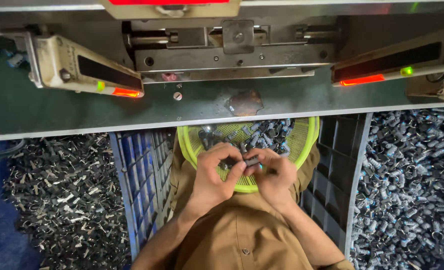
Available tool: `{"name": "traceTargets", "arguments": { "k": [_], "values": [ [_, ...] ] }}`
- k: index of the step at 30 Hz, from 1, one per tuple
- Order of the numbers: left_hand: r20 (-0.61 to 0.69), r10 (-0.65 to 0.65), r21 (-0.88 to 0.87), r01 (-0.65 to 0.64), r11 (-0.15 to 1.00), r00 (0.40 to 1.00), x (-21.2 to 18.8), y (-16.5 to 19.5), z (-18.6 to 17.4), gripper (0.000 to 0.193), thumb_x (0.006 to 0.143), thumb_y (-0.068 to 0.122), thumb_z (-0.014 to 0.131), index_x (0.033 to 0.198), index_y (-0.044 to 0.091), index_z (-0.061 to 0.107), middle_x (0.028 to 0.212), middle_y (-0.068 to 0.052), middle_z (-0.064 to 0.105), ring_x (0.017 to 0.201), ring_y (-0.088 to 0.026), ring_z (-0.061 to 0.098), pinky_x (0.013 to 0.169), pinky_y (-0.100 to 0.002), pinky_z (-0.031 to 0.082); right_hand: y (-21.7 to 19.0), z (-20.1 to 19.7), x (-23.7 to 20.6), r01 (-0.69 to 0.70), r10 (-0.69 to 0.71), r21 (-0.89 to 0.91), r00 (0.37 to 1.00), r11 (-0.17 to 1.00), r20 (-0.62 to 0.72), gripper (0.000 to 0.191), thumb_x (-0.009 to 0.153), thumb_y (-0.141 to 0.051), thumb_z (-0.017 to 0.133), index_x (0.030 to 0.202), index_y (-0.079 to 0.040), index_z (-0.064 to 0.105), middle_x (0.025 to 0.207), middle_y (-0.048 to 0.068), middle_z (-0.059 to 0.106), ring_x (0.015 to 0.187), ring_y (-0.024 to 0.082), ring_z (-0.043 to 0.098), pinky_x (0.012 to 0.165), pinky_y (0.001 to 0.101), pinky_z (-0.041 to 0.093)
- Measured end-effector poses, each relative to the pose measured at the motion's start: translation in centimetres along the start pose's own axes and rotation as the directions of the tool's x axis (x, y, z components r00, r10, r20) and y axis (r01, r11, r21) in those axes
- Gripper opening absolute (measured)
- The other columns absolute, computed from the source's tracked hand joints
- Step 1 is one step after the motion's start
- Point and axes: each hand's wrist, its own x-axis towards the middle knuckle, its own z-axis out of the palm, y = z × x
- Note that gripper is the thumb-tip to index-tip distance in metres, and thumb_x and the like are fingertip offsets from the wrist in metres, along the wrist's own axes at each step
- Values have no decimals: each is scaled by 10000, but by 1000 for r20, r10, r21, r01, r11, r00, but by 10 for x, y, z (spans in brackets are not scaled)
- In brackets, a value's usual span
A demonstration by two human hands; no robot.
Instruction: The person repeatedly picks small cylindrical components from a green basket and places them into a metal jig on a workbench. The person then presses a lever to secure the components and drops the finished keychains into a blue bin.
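Head view: your left hand (213, 172) and right hand (273, 176) both pinch one small metal part (252, 161) over the green basket (309, 135); light, rigid, likely slippery, so grip its ends.

A grey metal press machine (232, 50) spans the far side above a green worktable (82, 110), flanked by two cream sensor bars, the left (82, 70) and the right (387, 62), each glowing orange and green. A worn brown patch (245, 103) marks the table's near edge. Blue plastic crates (139, 180) stand left and right, with heaps of dark metal clips (62, 195) left and grey cylindrical parts (412, 180) right.
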Motion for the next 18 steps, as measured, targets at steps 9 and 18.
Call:
{"name": "traceTargets", "arguments": {
  "k": [9, 18],
  "values": [
    [-170, -152, 200, 185, 962, 974, -8, 16, -15, 44, 860, 21, 684, 902, 16, 670, 753, -91, 661, 676, -197, 587, 633, -309, 454, 5, -10, 36, -546, 615, 805, 723, 230, 315, 383, 815, 135, 597, 1028, -145, 444, 929, 72, 629, 762, 180, 595, 671, 293, 519],
    [-23, -333, -374, 301, 877, 943, -20, -16, -12, 128, 972, 134, 603, 959, 22, 663, 908, -33, 728, 774, -95, 654, 735, -254, 545, -65, -6, 198, 462, -457, -173, 887, 870, 70, 316, 907, 179, 610, 1149, -24, 589, 1153, 146, 738, 912, 206, 790, 774, 307, 612]
  ]
}}
